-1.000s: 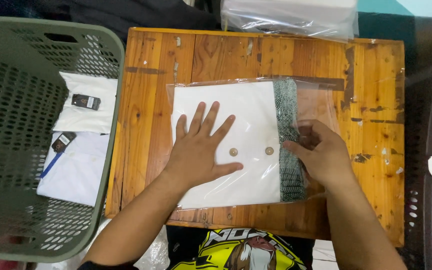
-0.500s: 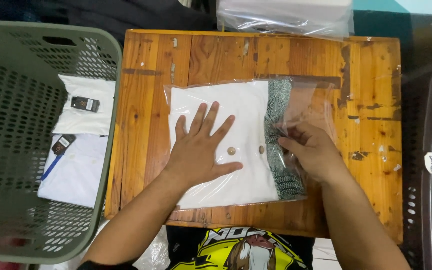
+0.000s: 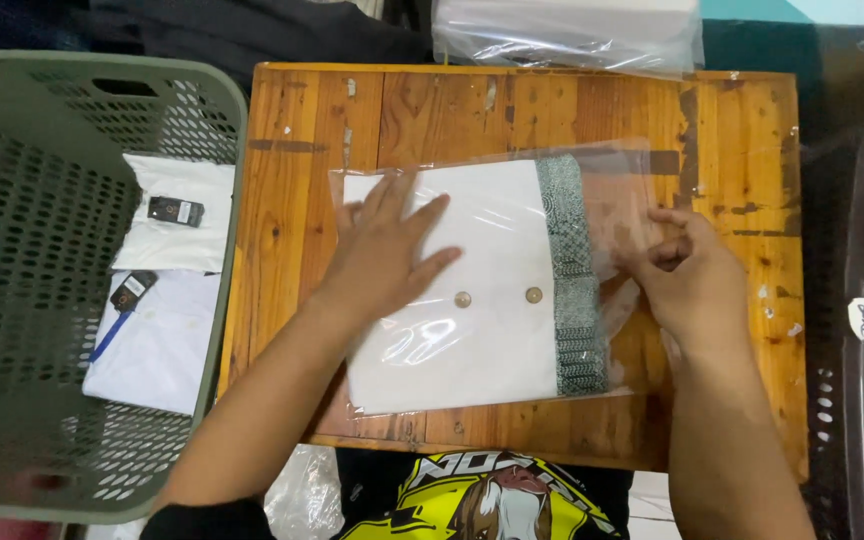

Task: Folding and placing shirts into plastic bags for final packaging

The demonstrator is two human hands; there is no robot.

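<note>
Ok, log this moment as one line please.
left hand: flat on bagged white garment | right hand: pinching clear bag's open end | wooden table | green basket: folded garments

Worn wooden table (image 3: 432, 110); green slotted basket (image 3: 12, 300) beside; dark surroundings.

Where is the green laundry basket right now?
In the head view the green basket stands at the far left, right beside the wooden table, with folded white garments lying inside it, left of the person's left hand.
</note>
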